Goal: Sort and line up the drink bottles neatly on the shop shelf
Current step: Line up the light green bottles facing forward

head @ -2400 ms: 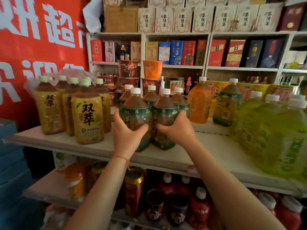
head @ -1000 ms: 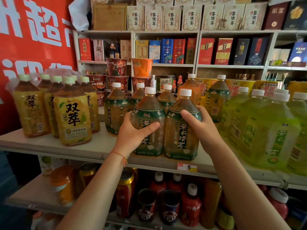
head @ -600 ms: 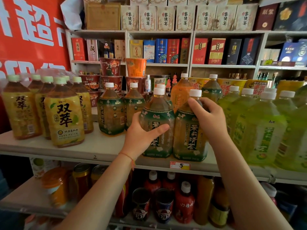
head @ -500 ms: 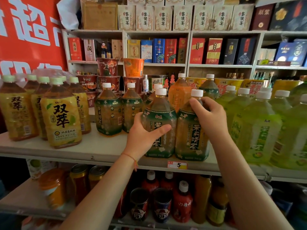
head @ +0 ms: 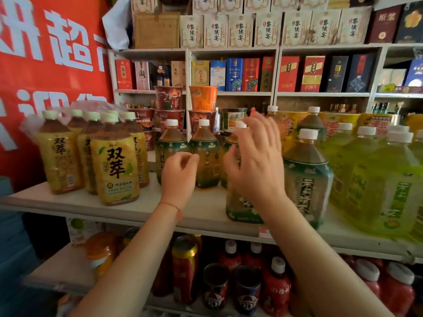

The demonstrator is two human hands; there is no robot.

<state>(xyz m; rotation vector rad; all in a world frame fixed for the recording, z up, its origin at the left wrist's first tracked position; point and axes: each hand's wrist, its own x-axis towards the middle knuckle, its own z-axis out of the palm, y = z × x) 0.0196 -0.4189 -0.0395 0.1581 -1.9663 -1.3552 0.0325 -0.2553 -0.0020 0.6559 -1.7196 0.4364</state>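
Several green-labelled tea bottles stand on the pale shop shelf (head: 201, 216). Two of them (head: 170, 154) (head: 206, 156) stand further back, a third (head: 242, 207) is partly hidden behind my right hand, and a fourth (head: 306, 177) stands at the front to the right. My left hand (head: 179, 175) hovers in front of the back bottles with its fingers loosely curled and holds nothing. My right hand (head: 254, 161) is raised with its fingers spread and is blurred; it holds no bottle.
A shrink-wrapped pack of yellow-labelled bottles (head: 114, 165) stands at the left. Large pale-green bottles (head: 384, 179) crowd the right. Noodle cups (head: 169, 98) and boxes fill the shelves behind. Cans and red bottles (head: 277, 287) stand on the lower shelf.
Both hands have let go of the two front green-labelled bottles, which now stand on the shelf. My right hand has lifted and spread; my left hand has drawn away to the left.
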